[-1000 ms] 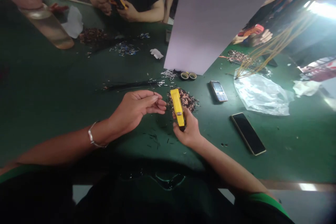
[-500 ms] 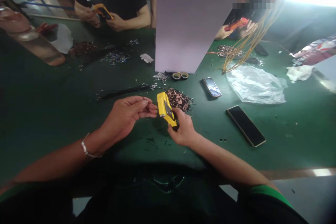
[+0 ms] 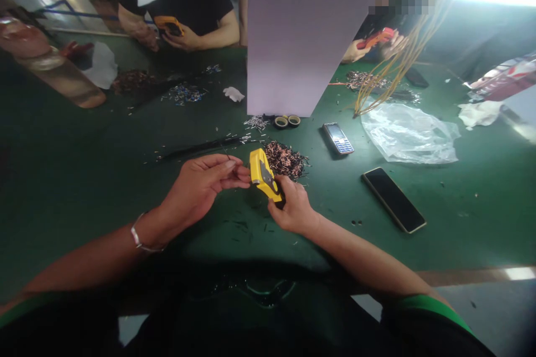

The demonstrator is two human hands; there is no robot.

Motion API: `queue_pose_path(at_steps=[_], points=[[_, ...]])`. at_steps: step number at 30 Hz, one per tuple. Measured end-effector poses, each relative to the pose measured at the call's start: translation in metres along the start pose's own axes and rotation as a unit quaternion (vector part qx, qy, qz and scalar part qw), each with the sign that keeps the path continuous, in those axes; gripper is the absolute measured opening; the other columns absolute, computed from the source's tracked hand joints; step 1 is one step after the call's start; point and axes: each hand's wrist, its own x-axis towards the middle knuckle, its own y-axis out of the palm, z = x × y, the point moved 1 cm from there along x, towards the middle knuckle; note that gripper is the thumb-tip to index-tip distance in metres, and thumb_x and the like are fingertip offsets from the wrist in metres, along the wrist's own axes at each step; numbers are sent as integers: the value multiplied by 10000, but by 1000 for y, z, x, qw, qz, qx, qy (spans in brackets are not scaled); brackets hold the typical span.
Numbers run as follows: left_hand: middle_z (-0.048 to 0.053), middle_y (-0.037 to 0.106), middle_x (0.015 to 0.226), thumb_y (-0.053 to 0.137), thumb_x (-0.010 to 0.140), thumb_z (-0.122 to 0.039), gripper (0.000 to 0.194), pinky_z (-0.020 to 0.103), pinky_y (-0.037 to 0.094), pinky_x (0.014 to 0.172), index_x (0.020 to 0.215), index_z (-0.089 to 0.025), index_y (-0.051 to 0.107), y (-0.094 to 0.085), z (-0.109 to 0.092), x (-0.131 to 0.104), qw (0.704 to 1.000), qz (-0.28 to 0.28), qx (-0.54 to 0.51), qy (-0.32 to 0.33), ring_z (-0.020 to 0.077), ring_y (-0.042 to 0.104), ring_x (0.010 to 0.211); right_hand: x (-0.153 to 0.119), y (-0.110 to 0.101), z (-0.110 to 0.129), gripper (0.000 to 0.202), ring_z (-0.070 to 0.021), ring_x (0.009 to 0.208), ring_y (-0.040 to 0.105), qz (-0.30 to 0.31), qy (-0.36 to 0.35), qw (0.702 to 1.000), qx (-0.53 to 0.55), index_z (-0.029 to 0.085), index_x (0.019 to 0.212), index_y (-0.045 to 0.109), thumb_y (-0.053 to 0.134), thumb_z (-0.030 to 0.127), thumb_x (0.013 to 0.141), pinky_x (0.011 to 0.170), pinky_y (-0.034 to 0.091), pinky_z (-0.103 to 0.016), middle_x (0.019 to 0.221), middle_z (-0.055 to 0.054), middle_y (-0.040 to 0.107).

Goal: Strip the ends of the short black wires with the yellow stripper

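Note:
My left hand [image 3: 208, 181] is closed in a pinch on a thin black wire [image 3: 226, 152], whose end sticks up above the fingers. My right hand [image 3: 293, 205] is wrapped round a yellow crimping tool [image 3: 260, 170] with a dark side panel. The tool's head almost meets my left fingertips; whether the wire enters it is hidden. Just behind the tool lies a heap of short copper-and-black pieces [image 3: 287, 159]. A bundle of black wires [image 3: 196, 148] with silvery tips stretches out beyond my left hand.
Beyond the heap are small silvery pins [image 3: 256, 122] and two round containers [image 3: 281, 121], below a pale panel [image 3: 293, 39]. To the right lie a keypad phone [image 3: 338, 138], a smartphone [image 3: 393, 199] and a plastic bag [image 3: 412, 134]. Across the table, co-workers hold an orange tool [image 3: 170, 27] and a red tool [image 3: 377, 38].
My hands stay almost where they were, with the yellow tool turned very slightly. Across the table, the co-worker at the left has shifted the orange tool and the hands around it.

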Motion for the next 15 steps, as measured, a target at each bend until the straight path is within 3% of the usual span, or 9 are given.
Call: queue_pose_path(at_steps=[10,15], points=[[71,737,798,720,768,-214,89,358,606,758,811,-139,741,-1,0,0,1000,11,-9,5,186,708,751,1,0,0,245,-173,556,586,-27,-23,999,-1,172,997,475,476,204,755,560,474,-298,726,-41,623],[73,734,765,727,763,-234,108,378,599,786,807,-135,730,1,-1,0,1000,13,-9,2,196,709,758,2,0,-4,173,-165,547,578,-11,70,995,76,181,909,513,526,217,740,557,469,-297,692,-23,608]])
